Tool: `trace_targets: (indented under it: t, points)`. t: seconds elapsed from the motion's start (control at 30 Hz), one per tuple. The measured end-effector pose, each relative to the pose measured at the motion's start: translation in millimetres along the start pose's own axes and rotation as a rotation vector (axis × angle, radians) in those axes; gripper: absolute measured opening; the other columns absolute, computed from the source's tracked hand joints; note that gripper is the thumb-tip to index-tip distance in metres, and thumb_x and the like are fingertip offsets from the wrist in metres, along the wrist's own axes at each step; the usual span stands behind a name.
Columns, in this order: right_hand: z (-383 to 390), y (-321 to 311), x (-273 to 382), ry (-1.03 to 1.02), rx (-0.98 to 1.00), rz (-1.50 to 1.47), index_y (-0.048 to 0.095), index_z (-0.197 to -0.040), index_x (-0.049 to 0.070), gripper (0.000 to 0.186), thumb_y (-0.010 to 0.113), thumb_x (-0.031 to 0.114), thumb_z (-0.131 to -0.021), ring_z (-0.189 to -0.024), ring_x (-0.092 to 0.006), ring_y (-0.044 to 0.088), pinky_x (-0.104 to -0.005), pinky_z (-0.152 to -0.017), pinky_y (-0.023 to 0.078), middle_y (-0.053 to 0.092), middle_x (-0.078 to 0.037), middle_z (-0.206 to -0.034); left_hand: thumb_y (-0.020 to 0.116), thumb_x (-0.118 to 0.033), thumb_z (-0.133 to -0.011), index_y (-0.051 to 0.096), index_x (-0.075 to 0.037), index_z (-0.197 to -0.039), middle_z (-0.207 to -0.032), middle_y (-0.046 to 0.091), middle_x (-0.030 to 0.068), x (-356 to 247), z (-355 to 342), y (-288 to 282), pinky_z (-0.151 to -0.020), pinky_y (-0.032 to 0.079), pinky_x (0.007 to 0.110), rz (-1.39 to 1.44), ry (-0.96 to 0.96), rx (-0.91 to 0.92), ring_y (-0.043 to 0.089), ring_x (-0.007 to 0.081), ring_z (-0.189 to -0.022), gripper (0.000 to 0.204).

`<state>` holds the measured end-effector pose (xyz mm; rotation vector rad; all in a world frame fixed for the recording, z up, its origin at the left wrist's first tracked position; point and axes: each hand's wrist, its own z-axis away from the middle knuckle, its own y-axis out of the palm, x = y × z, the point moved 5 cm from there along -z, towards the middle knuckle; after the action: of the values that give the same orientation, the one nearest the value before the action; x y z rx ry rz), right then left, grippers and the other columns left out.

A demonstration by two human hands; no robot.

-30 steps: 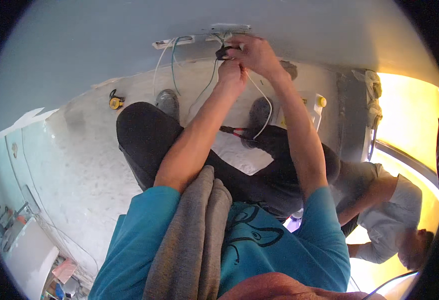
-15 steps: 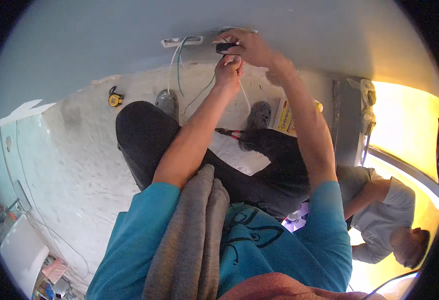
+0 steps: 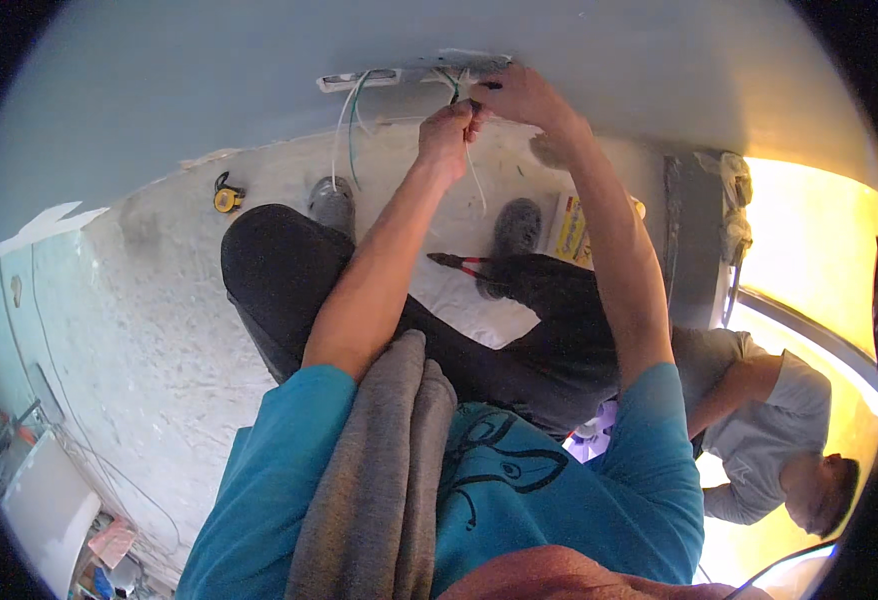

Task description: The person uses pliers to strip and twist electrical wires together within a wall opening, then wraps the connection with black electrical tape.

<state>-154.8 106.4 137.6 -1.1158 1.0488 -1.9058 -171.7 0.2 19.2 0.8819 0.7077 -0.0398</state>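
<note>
Both arms reach forward to a wall opening (image 3: 441, 74) that wires come out of. My left hand (image 3: 444, 145) pinches the wires (image 3: 455, 92), and one white end (image 3: 475, 180) hangs below it. Close beside it, my right hand (image 3: 524, 98) is closed round a small black thing, seemingly a roll of tape (image 3: 492, 86), mostly hidden by the fingers. Left of the hands, a white-edged slot (image 3: 331, 84) in the wall lets out loose white and green wires (image 3: 351, 130).
Pliers with red handles (image 3: 456, 262) lie on the floor (image 3: 179, 300) between my shoes. A yellow tape measure (image 3: 227, 196) sits at the left by the wall. A yellow-and-white box (image 3: 570, 230) stands beside my right shoe (image 3: 517, 230). Another person (image 3: 774, 430) is at the right.
My right hand has moved slightly right with the black thing, which is now mostly covered. My left hand stays close by. The green wire's lower loop no longer shows beside my left wrist.
</note>
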Motion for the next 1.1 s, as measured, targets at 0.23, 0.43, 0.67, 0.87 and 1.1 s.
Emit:
trace_targets:
  t: [0.23, 0.43, 0.67, 0.87, 1.1]
  points:
    - [-14.0, 13.8, -7.2, 0.247, -0.119, 0.352, 0.075, -0.099, 0.016, 0.052, 0.052, 0.058, -0.082, -0.093, -0.0314, 0.068, -0.0435, -0.088, 0.051, 0.072, -0.011, -0.089, 0.069, -0.008, -0.087, 0.063, -0.002, -0.091, -0.075, 0.062, 0.0045, 6.7, -14.1, -16.0, -0.049, 0.036, 0.024, 0.093, -0.132, -0.097, 0.049, 0.01, -0.058, 0.009]
    - [-11.4, 11.3, -21.2, 0.04, -0.093, 0.122, 0.075, -0.094, 0.012, 0.042, 0.06, 0.05, -0.081, -0.089, -0.032, 0.068, -0.0428, -0.082, 0.054, 0.071, -0.014, -0.09, 0.071, -0.007, -0.086, 0.063, -0.003, -0.086, -0.074, 0.062, 0.0039, -0.6, -15.0, -14.4, -0.049, 0.036, 0.023, -0.008, -0.062, -0.147, 0.049, 0.0096, -0.056, 0.008]
    - [4.7, 8.5, -30.5, -0.005, -0.167, -0.076, 0.075, -0.095, 0.016, 0.033, 0.059, 0.044, -0.085, -0.084, -0.0338, 0.068, -0.0442, -0.08, 0.054, 0.071, -0.013, -0.087, 0.067, -0.006, -0.087, 0.064, -0.005, -0.082, -0.072, 0.061, 0.0039, -8.2, -12.8, -9.8, -0.047, 0.035, 0.024, -0.113, -0.083, -0.131, 0.048, 0.0095, -0.053, 0.006]
    - [1.1, 27.2, -50.5, 0.082, -0.118, -0.16, 0.072, -0.107, 0.019, 0.037, 0.06, 0.047, -0.086, -0.092, -0.0334, 0.067, -0.0423, -0.083, 0.054, 0.071, -0.011, -0.102, 0.057, -0.01, -0.096, 0.057, -0.004, -0.087, -0.076, 0.057, 0.0054, 0.2, -6.2, 0.2, -0.05, 0.035, 0.025, 0.039, -0.232, -0.109, 0.043, 0.0115, -0.056, 0.01]
    - [-6.0, 45.0, -72.2, 0.103, -0.091, -0.268, 0.069, -0.118, 0.015, 0.034, 0.065, 0.034, -0.09, -0.092, -0.0174, 0.066, -0.0333, -0.086, 0.051, 0.072, -0.007, -0.101, 0.05, -0.006, -0.098, 0.054, -0.001, -0.1, -0.089, 0.057, 0.0087, 18.7, -2.7, 16.2, -0.058, 0.04, 0.027, 0.272, -0.269, -0.111, 0.047, 0.015, -0.069, 0.006]
